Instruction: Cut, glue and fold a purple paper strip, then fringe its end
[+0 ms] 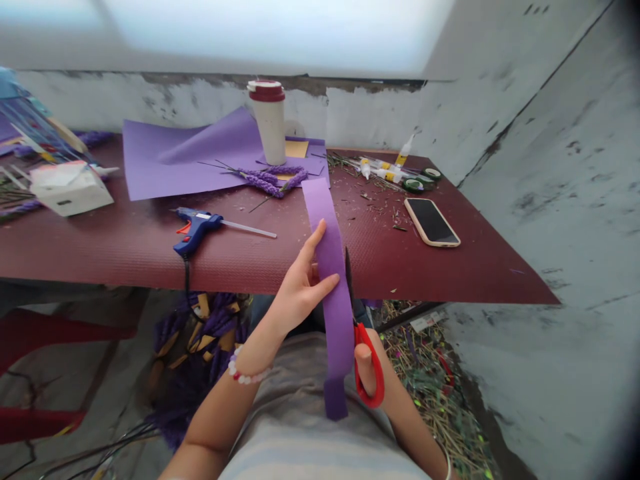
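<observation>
Apparently, you are at the middle of the cutting, as far as I can judge. Your left hand [296,297] pinches the purple strip [337,320], with thumb and index finger spread apart on its face and other fingers behind it. The strip stands before your body: its upper end is over the table [373,273], its lower end bends in front of your shirt. Your right hand [367,363] holds the scissors [379,380], with the thumb through the red handle; the other fingers are hidden from me. One dark blade lies along the strip's right edge, but whether the blades are apart, I cannot tell.

What seems done: the strip is separate from the large purple sheet [190,157], which lies behind. What seems left: the trimming of this edge is probably not complete. The glue gun [197,230] rests on the table, held by nobody.
</observation>
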A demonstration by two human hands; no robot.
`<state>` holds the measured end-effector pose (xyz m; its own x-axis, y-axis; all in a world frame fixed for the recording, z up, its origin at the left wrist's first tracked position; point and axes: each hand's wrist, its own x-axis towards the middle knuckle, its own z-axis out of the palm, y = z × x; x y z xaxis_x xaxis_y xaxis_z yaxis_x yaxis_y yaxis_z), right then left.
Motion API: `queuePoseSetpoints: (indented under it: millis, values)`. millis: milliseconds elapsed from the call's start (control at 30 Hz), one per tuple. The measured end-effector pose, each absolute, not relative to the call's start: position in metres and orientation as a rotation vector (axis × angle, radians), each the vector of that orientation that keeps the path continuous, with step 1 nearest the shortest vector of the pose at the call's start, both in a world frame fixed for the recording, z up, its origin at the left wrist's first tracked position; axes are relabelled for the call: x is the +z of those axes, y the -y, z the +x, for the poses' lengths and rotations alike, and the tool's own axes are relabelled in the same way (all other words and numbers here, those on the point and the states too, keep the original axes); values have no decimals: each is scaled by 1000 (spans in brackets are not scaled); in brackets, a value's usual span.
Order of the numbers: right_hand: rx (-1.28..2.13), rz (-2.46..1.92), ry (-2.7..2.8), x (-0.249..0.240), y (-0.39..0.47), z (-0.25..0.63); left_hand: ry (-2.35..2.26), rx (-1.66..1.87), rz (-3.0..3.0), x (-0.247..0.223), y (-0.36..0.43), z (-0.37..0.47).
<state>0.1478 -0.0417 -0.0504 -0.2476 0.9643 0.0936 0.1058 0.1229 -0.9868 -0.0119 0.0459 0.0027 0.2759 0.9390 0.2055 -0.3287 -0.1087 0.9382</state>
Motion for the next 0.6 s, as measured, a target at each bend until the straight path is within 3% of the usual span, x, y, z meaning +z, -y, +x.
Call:
queuePoseSetpoints:
  millis: [600]
  values:
    - [1167,-1157,1534,-49,40,147,-670,1227,1222,2,-45,-12]
